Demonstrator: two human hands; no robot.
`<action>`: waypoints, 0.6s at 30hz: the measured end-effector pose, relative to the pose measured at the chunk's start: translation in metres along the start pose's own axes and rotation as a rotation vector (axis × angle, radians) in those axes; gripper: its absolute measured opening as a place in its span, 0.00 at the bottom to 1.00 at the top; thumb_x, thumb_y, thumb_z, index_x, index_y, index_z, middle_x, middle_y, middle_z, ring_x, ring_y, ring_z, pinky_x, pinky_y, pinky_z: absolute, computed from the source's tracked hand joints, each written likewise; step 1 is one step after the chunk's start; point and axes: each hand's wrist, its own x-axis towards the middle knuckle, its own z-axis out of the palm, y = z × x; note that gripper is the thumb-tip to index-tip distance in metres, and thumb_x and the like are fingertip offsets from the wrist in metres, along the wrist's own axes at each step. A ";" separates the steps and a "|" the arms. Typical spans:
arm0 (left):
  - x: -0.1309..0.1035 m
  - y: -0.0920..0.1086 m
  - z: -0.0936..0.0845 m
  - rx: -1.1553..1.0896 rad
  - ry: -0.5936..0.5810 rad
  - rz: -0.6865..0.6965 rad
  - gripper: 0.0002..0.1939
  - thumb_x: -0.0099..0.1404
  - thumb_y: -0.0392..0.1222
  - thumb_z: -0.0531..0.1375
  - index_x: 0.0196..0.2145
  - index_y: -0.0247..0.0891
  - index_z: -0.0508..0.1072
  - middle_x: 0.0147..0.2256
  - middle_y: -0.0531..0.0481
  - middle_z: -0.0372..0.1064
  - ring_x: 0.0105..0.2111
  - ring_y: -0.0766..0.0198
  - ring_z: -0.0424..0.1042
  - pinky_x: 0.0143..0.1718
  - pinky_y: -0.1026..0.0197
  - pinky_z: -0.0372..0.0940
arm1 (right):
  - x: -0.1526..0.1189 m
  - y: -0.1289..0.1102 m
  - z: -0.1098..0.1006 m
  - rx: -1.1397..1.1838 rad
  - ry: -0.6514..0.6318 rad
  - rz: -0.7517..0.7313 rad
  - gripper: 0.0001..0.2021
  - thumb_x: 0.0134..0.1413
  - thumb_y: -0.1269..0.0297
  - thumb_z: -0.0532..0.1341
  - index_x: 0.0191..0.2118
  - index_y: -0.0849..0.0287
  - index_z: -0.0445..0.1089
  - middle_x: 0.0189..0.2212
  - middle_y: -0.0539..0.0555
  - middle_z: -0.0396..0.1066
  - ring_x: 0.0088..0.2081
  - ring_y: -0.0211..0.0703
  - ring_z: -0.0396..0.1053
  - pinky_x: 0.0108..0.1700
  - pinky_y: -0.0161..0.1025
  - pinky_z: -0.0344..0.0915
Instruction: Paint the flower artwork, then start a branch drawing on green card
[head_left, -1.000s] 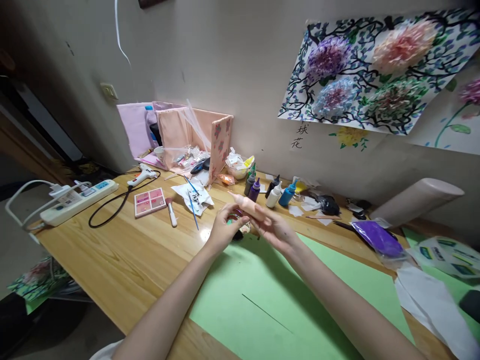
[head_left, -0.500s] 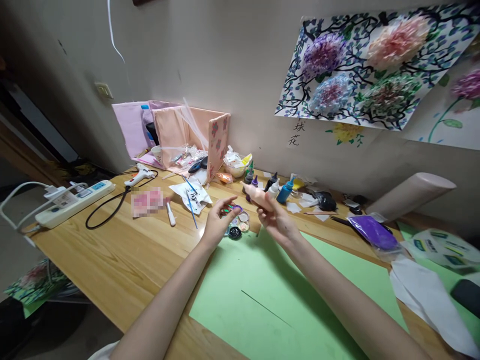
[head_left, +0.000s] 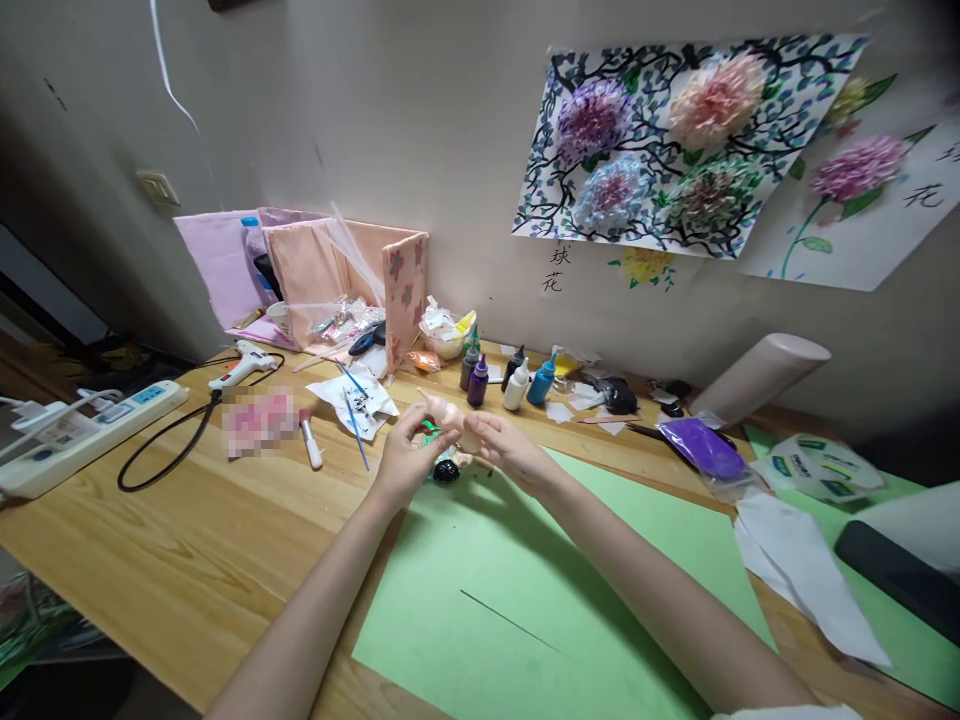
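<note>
Both my hands meet over the near side of the paint bottles, around a pale pink squeeze bottle [head_left: 444, 410] with a pointed nozzle tipped up and to the left. My right hand [head_left: 514, 452] is closed round its lower end. The thumb and fingers of my left hand [head_left: 409, 455] pinch at the bottle from the other side, near its nozzle end. Just below them sits a small paint palette with black paint [head_left: 446, 471] in one well; my fingers cover most of it. Green paper [head_left: 525, 570] lies under my forearms, with a thin dark line on it.
Behind my hands stand purple [head_left: 478, 383], white [head_left: 516, 387] and blue [head_left: 541, 380] paint bottles. To the left lie brushes [head_left: 357, 430] by a stained tissue [head_left: 375, 402], a glue gun [head_left: 244, 366] and a power strip [head_left: 97, 440]. A purple packet [head_left: 703, 448] lies right.
My left hand has left the palette and come to the pink bottle, which my right hand has brought lower and closer to it. The whole view has shifted right.
</note>
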 end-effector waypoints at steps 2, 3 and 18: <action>0.011 0.001 -0.005 0.077 0.061 0.002 0.15 0.57 0.50 0.61 0.35 0.35 0.72 0.34 0.49 0.69 0.35 0.63 0.69 0.37 0.64 0.64 | -0.003 -0.015 -0.017 -0.383 0.164 -0.046 0.18 0.48 0.50 0.61 0.38 0.59 0.68 0.38 0.55 0.72 0.40 0.43 0.69 0.42 0.39 0.65; 0.019 0.000 -0.008 0.120 0.096 0.001 0.15 0.57 0.50 0.61 0.36 0.36 0.72 0.35 0.49 0.69 0.35 0.63 0.69 0.37 0.64 0.64 | -0.006 -0.022 -0.026 -0.588 0.253 -0.056 0.16 0.48 0.52 0.61 0.38 0.59 0.68 0.39 0.56 0.72 0.41 0.45 0.69 0.42 0.40 0.64; 0.076 -0.042 -0.003 0.628 0.037 -0.077 0.11 0.56 0.41 0.60 0.36 0.33 0.72 0.37 0.43 0.70 0.36 0.58 0.70 0.38 0.60 0.64 | 0.007 -0.020 -0.083 -1.130 0.681 -0.086 0.15 0.51 0.60 0.59 0.45 0.60 0.66 0.39 0.58 0.74 0.37 0.47 0.71 0.38 0.38 0.61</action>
